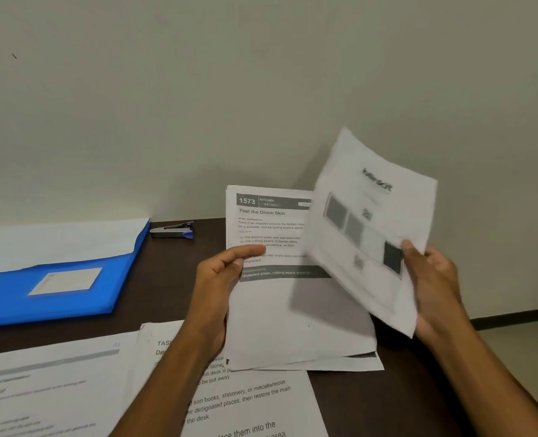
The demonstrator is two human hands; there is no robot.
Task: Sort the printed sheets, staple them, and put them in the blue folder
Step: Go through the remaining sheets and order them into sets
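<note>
Left hand point(220, 279) grips a stack of sheets point(280, 304) upright, thumb across the front; right hand point(434, 285) pinches one blurred sheet point(371, 222) in its fingers. Blue folder point(41, 294) and stapler point(173, 230) lie on the tabletop point(167, 279).

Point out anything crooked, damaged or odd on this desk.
Nothing is damaged. The blue folder and the loose sheets on the desk lie askew. The sheet pinched in the right hand is tilted and blurred. The stapler sits untouched.
</note>
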